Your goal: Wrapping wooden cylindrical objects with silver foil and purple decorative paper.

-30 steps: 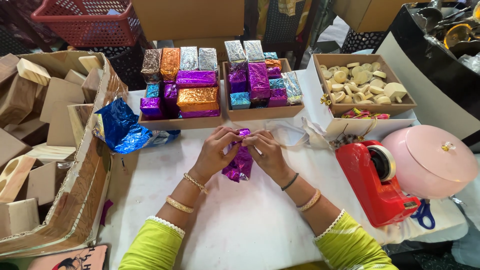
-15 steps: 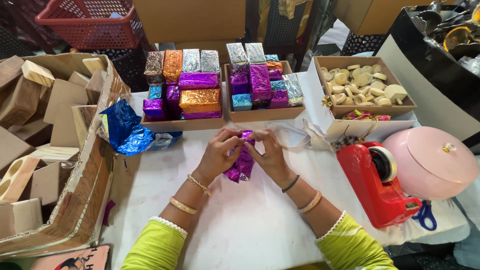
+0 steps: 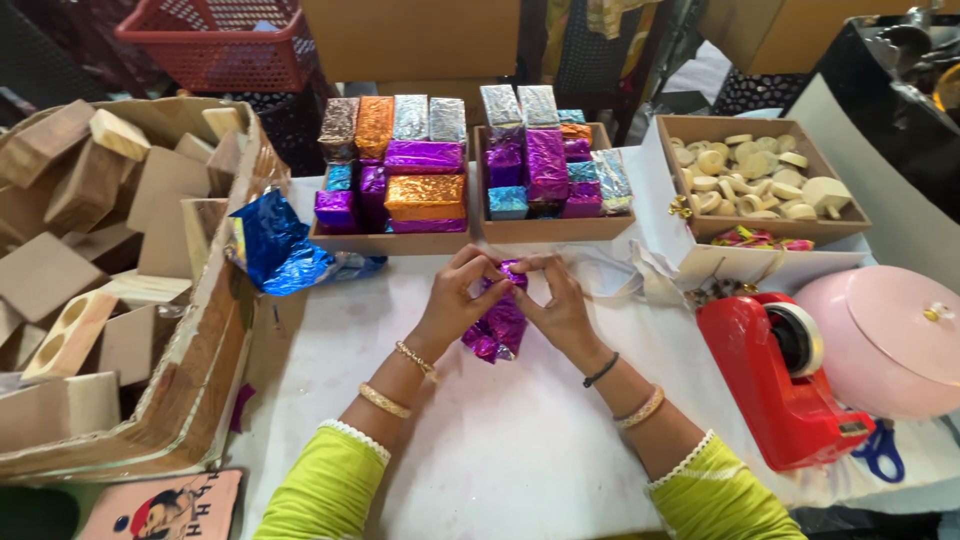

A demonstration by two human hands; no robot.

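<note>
A block wrapped in shiny purple foil (image 3: 497, 325) lies on the white table (image 3: 500, 450) in front of me. My left hand (image 3: 459, 297) and my right hand (image 3: 556, 298) both pinch the foil at the block's far end, fingertips meeting over it. Behind the hands stand two shallow wooden trays (image 3: 390, 242) (image 3: 556, 227) packed with blocks wrapped in purple, orange, silver and blue foil. A crumpled sheet of blue foil (image 3: 275, 247) lies to the left of my left hand.
A large cardboard box (image 3: 215, 330) of bare wooden blocks fills the left side. At right are a red tape dispenser (image 3: 775, 380), a pink lidded container (image 3: 885, 335), blue scissors (image 3: 880, 452) and a box of small round wooden pieces (image 3: 760, 175). A red basket (image 3: 225, 40) sits at the back.
The camera view has shifted slightly, so everything sits a little further right and lower. Both hands keep pinching the purple foil at the block's far end.
</note>
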